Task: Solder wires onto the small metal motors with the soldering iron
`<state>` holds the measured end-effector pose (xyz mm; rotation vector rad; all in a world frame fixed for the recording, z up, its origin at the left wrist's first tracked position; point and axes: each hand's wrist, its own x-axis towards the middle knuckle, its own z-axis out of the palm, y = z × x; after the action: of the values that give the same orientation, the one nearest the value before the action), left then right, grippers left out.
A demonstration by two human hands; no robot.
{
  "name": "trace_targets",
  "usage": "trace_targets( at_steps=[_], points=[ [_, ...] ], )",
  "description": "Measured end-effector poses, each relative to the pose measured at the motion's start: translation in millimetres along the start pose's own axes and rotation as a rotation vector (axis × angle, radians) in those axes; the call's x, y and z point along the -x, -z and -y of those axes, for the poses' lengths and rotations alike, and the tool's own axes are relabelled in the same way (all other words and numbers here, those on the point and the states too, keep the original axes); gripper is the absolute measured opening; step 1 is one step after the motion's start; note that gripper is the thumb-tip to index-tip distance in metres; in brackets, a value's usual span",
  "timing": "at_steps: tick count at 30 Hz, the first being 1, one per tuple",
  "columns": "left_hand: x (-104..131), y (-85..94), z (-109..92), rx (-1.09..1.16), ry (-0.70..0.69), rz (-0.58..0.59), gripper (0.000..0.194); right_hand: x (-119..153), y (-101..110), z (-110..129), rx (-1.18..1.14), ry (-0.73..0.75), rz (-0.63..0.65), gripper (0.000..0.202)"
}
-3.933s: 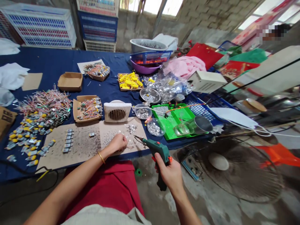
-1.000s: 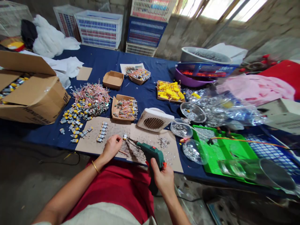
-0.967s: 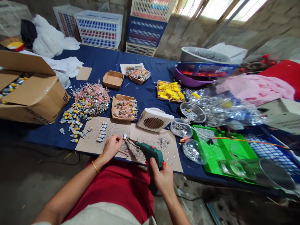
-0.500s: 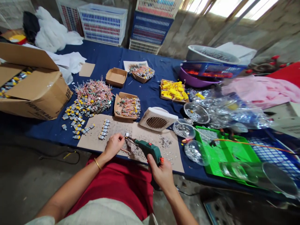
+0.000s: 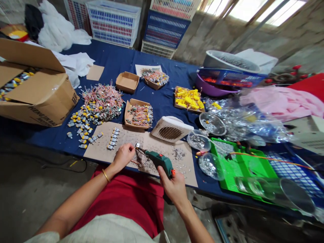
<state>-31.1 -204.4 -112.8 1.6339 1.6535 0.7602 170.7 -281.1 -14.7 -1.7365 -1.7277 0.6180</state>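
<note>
My right hand (image 5: 174, 184) is wrapped round the grip of a green soldering gun (image 5: 160, 162). Its thin tip points left, at a small metal piece (image 5: 137, 145) on the cardboard sheet (image 5: 187, 165). Just left of that piece, my left hand (image 5: 124, 156) is closed, thumb and fingertips pinched together. What lies in the pinch is too small to make out. A short row of small motors (image 5: 113, 139) lies on the cardboard, left of my left hand. Beyond it is a shallow box (image 5: 126, 123) of wired parts.
A vent-like white fan unit (image 5: 172, 129) stands behind the soldering gun. Wired motors (image 5: 101, 101) are heaped at left, by a large carton (image 5: 48, 101). To the right are a box of yellow parts (image 5: 189, 98), a clear bowl (image 5: 211, 165) and a green tray (image 5: 243, 172).
The view has shifted slightly. Both hands, the soldering gun and the small metal piece keep nearly the same positions relative to one another.
</note>
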Motion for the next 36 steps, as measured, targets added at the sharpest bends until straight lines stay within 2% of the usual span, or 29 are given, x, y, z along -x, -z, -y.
trace_targets(
  at_steps=[4,8,11,15,19,22,32,36],
  points=[
    [0,0.8,-1,-0.005,-0.005,0.000,0.013,-3,1,6,0.031,0.071,0.022,0.042],
    [0,0.5,-1,-0.009,-0.010,0.009,0.014,-7,4,17,0.029,0.150,0.098,0.033],
    [0,-0.5,1,-0.004,-0.013,0.004,0.013,-9,10,24,0.006,0.150,0.104,0.032],
    [0,-1.0,2,0.004,-0.023,0.002,0.013,-5,22,22,-0.005,0.017,0.002,0.040],
    [0,-0.1,2,0.005,-0.039,0.004,0.012,4,29,11,-0.120,-0.176,-0.019,0.043],
    [0,0.8,1,0.008,-0.043,0.002,0.012,12,30,4,-0.162,-0.215,-0.015,0.045],
    [-1,-0.4,1,-0.015,-0.040,0.003,0.013,18,23,1,0.047,-0.038,-0.094,0.050],
    [5,17.4,-3,-0.025,-0.101,0.015,0.015,20,27,2,0.060,-0.028,-0.104,0.050]
  ],
)
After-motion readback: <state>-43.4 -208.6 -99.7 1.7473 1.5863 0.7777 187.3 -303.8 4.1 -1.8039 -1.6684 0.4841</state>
